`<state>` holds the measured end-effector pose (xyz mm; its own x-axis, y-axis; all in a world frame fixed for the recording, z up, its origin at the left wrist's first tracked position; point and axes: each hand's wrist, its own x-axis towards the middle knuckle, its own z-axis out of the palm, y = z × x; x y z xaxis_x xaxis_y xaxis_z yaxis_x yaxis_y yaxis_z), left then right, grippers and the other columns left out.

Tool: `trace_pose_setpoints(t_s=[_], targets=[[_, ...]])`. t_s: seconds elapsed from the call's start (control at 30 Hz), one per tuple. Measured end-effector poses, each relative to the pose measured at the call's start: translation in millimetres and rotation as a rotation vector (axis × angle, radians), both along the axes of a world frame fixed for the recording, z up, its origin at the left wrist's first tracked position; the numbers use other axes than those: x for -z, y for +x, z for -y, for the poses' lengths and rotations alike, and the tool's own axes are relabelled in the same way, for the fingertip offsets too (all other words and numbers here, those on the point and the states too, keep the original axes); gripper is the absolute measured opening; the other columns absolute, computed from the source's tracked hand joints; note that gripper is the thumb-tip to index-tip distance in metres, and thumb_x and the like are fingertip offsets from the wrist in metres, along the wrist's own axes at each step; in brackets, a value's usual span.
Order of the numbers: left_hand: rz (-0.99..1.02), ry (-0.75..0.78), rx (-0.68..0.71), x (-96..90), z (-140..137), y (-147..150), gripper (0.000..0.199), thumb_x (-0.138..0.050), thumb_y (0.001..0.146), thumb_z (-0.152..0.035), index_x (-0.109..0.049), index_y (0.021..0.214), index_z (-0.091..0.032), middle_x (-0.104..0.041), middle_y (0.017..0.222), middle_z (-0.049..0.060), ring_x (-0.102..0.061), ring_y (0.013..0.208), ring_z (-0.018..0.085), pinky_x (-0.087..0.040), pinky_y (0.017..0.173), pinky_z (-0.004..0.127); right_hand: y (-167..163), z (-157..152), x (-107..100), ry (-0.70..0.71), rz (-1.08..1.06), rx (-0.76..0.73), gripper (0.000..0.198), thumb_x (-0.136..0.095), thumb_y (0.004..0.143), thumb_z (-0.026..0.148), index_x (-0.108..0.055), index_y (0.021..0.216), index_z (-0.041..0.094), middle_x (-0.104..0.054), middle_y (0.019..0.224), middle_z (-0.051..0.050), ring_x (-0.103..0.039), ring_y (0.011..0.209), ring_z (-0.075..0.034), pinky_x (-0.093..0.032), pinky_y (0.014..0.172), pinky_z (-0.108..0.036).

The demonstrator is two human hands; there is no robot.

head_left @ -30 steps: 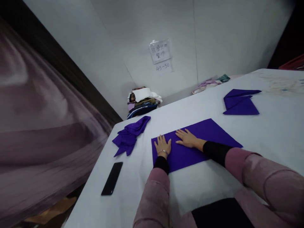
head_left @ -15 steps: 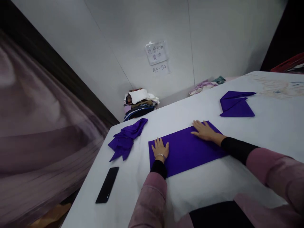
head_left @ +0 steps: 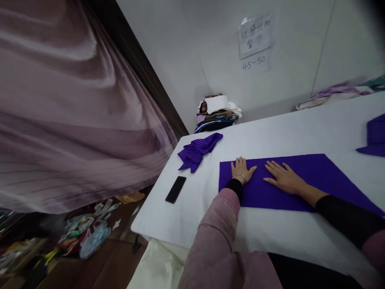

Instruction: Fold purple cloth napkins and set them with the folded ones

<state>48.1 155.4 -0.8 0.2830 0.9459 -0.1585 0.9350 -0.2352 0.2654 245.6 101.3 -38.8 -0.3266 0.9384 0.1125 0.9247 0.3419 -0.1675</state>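
A purple cloth napkin (head_left: 325,180) lies flat and folded into a long band on the white-covered table, its right end slanting to a point. Near its left end my left hand (head_left: 242,170) rests on it, fingers spread, a bracelet at the wrist. My right hand (head_left: 284,177) lies flat on the middle of the same cloth, fingers stretched toward the left hand. Further left is a crumpled-looking folded purple cloth (head_left: 198,152). Another folded purple cloth (head_left: 377,136) is cut off by the right edge of the view.
A black phone (head_left: 176,189) lies left of the napkin on the white table (head_left: 204,216). Piled fabrics (head_left: 217,114) stand at the wall below a handwritten sign (head_left: 255,35). A pinkish curtain (head_left: 75,100) hangs at left, with plastic bags (head_left: 94,239) on the floor.
The view has swung to the left, bringing the floor into sight. My right hand has slid along the napkin toward my left hand, which stays near the left end.
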Motion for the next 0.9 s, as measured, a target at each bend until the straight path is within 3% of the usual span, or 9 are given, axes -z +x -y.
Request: trace_pose_setpoints(t_s=[0.2,0.27,0.37,0.43,0.63,0.77,0.9], targets=[[-0.041,0.005,-0.232,-12.5,-30,-84,0.078,-0.021,0.091,-0.06,-0.018,0.145,-0.004,-0.008,0.155,0.017,-0.003,0.143,0.03,-0.002,0.112,0.053,3,-3,13,0.024,-0.031,-0.014,0.082,-0.022,0.082,0.07,-0.041,0.141,0.016,-0.032,0.149,-0.01,-0.025,0.138,-0.028,-0.021,0.111,-0.05],[-0.058,0.007,-0.28,-17.2,-36,-93,0.076,-0.019,0.092,-0.058,-0.02,0.145,-0.005,-0.01,0.155,0.017,-0.005,0.143,0.03,-0.004,0.112,0.053,5,-7,21,0.037,-0.059,-0.019,0.082,-0.024,0.08,0.072,-0.043,0.14,0.019,-0.034,0.148,-0.01,-0.026,0.137,-0.029,-0.022,0.111,-0.051],[-0.071,0.008,-0.329,-23.0,-36,-86,0.078,-0.016,0.091,-0.06,-0.021,0.145,-0.004,-0.011,0.154,0.019,-0.007,0.142,0.032,-0.007,0.112,0.056,7,-11,31,0.05,-0.084,-0.026,0.083,-0.024,0.078,0.074,-0.044,0.139,0.021,-0.035,0.148,-0.009,-0.027,0.136,-0.029,-0.022,0.11,-0.052],[-0.066,0.024,-0.286,-23.9,-23,-73,0.082,-0.014,0.088,-0.064,-0.021,0.145,-0.006,-0.01,0.155,0.017,-0.006,0.143,0.031,-0.006,0.113,0.056,7,-12,35,0.051,-0.092,-0.031,0.083,-0.024,0.078,0.074,-0.045,0.139,0.021,-0.035,0.147,-0.009,-0.027,0.136,-0.03,-0.022,0.11,-0.053],[-0.071,0.119,0.127,-4.6,62,-54,0.089,-0.011,0.08,-0.074,-0.013,0.149,-0.019,-0.013,0.156,0.008,-0.004,0.144,0.024,-0.007,0.117,0.049,10,-18,36,0.056,-0.114,-0.025,0.082,-0.027,0.076,0.074,-0.048,0.137,0.024,-0.036,0.146,-0.01,-0.027,0.136,-0.03,-0.023,0.109,-0.053],[-0.07,0.127,0.138,4.5,94,-60,0.088,-0.015,0.08,-0.073,-0.015,0.149,-0.018,-0.014,0.155,0.011,-0.003,0.143,0.027,-0.009,0.116,0.055,-4,-14,20,0.017,-0.098,0.043,0.08,-0.028,0.077,0.072,-0.047,0.137,0.022,-0.036,0.146,-0.012,-0.026,0.137,-0.031,-0.02,0.109,-0.055],[-0.109,0.122,0.113,-0.9,93,-60,0.087,-0.017,0.083,-0.071,-0.022,0.147,-0.013,-0.016,0.155,0.012,-0.006,0.143,0.031,-0.006,0.115,0.058,-54,17,-5,0.079,-0.141,0.089,0.076,-0.024,0.085,0.064,-0.037,0.143,0.017,-0.033,0.148,-0.014,-0.023,0.138,-0.033,-0.013,0.109,-0.058]])
